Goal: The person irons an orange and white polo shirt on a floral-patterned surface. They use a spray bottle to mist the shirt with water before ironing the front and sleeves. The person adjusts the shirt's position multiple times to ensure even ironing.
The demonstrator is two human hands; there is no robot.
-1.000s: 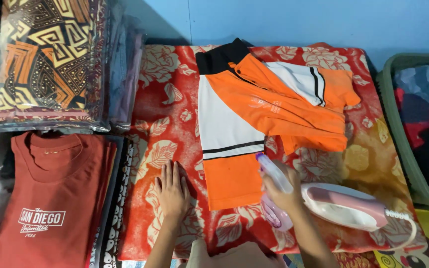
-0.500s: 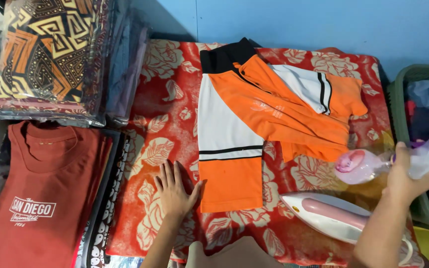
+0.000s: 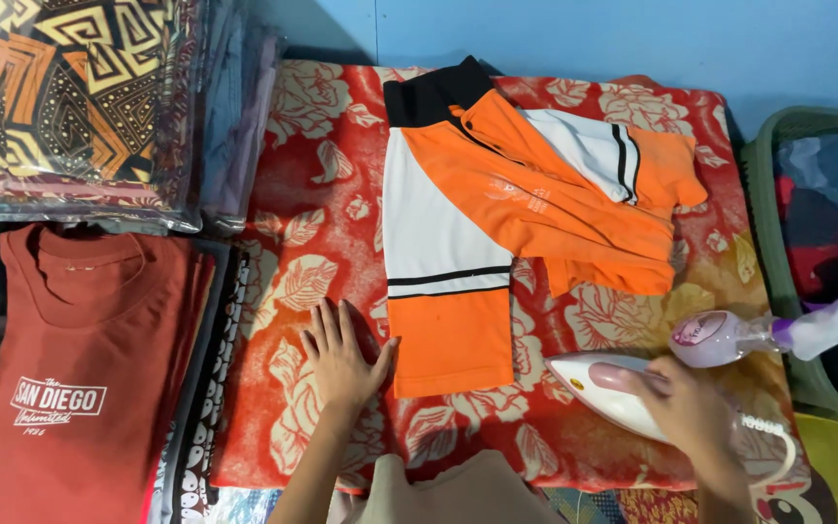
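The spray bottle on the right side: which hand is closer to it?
Right. The right hand grips the iron just below the spray bottle; the left hand lies flat far to its left, beside the orange shirt.

The right hand (image 3: 695, 408) is covering the handle of the white iron (image 3: 613, 400), the green basket (image 3: 766, 243) is running off the right edge, and the rust-red T-shirt (image 3: 80, 388) is being cut off at lower left.
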